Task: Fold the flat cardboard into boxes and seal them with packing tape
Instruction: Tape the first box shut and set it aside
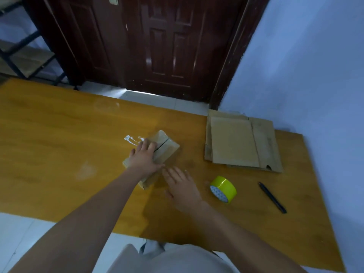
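Cardboard box (157, 152) is sitting near the middle of the yellow wooden surface (59, 144), folded into a small brown block. Its top is showing two flaps meeting along a dark seam that is running diagonally across the upper face; the seam is lying open, with no tape visible over it. The corners are looking slightly soft and the sides are plain, unprinted brown.

Left hand (143, 158) is resting flat on the near-left part of the box top, its fingers (146, 144) lying straight and close together and pressing down on the flap beside the seam. Right hand (181, 186) is hovering just beside the near-right edge of the box, its fingers spread and relaxed, holding nothing; whether the fingertips are touching the cardboard cannot be told.

Tape roll (223, 189), yellow-green, is lying tilted on the surface just to the right of the right hand. Black pen (272, 197) is lying further right, apart from the roll. Stack of flat cardboard sheets (242, 142) is lying at the far right of the surface, close to the pale blue wall (315, 66). Dark brown door (165, 42) is standing beyond the surface.
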Demonstrator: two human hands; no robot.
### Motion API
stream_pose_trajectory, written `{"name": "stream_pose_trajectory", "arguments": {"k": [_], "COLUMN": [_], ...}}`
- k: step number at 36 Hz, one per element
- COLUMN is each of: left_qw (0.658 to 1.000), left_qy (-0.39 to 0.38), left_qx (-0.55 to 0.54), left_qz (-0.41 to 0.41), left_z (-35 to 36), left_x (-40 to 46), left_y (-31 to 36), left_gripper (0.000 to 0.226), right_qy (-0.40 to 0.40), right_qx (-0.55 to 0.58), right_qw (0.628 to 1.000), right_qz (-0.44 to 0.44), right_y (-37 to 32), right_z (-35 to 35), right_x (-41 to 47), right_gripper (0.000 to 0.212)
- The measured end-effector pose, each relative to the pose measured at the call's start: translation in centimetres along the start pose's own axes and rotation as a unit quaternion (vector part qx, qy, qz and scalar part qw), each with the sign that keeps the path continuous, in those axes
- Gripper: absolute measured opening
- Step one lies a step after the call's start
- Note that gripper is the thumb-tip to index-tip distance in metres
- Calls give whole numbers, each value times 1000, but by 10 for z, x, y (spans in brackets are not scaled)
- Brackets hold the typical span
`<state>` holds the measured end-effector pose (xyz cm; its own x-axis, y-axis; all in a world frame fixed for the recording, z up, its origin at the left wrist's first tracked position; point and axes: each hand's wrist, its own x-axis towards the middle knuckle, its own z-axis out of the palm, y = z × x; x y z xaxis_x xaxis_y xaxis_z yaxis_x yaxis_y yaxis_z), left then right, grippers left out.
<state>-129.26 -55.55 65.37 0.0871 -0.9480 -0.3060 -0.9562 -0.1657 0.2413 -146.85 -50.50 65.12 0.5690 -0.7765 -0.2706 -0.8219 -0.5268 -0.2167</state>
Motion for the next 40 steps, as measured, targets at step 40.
{"name": "stream_pose_trajectory", "arguments": {"k": [40], "left_qw": [971], "left_qy": [15], "left_qx": [43], "left_qz": [236], "left_z": [28], "left_x": [0], "left_y": [2], "left_gripper": [102], "right_qy": [42], "right_qx": [2], "right_qw": [993], "right_qz": [109], "right_y": [68], "right_z": [-7], "right_x": [-5], "right_gripper": [81]}}
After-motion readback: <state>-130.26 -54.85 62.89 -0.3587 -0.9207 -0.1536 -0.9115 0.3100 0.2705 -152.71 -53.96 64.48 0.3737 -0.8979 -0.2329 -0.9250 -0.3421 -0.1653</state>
